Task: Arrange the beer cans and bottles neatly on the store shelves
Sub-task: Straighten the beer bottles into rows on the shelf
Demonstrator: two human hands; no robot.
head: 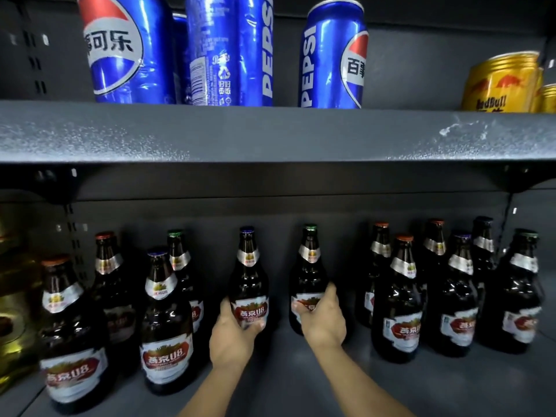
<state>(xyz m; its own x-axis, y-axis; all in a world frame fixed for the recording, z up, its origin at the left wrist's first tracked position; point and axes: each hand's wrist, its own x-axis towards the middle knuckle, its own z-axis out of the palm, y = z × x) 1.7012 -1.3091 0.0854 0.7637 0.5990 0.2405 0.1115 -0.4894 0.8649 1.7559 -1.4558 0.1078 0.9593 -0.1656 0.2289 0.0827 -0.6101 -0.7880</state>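
left hand point(233, 341) grips dark brown glass beer bottle, blue cap point(249, 278), 6 o'clock on grey metal lower shelf point(301, 383) | right hand point(323, 322) grips matching green-capped bottle point(307, 272) just beside | blue Pepsi cans point(334, 55) on upper shelf point(270, 130), 12 o'clock

Twelve brown beer bottles stand on the lower shelf point(301, 383): four at 8 o'clock, the nearest point(70, 332) among them, two in the middle, a blue-capped one point(248, 276) and a green-capped one point(308, 276), and six at 4 o'clock, the nearest point(401, 299) included. On the upper shelf point(270, 133) four blue Pepsi cans show from 11 to 12 o'clock, one point(334, 55) standing apart and one half hidden behind the others, and three gold Red Bull cans, the front one point(499, 82) plainest, at 2 o'clock. Two hands are in view, the left point(233, 335) and the right point(323, 320), one bottle in each.
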